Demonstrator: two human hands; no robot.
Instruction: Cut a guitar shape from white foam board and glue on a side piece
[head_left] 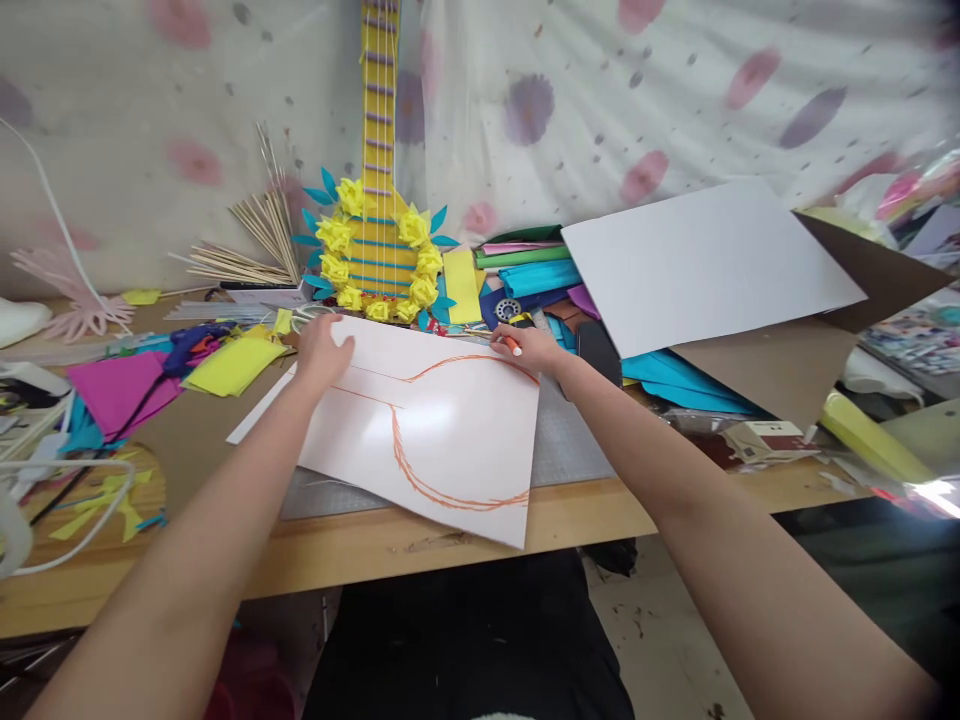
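A white sheet of smooth board lies flat and slightly askew on the bench, its near right corner reaching over the wooden near strip. Light glares off its middle. Drawn on it is an orange outline: two thin, straight lines at the left, then sketchy, thicker curves swelling to a broad, rounded shape (rather like a guitar's) that meets the right edge. An orange marker, partly hidden by the right hand's fingers, sits above the board's far right part.

Flowered sheeting, perhaps plastic, drapes behind the wooden-edged counter; a pale, spotted floor shows below.
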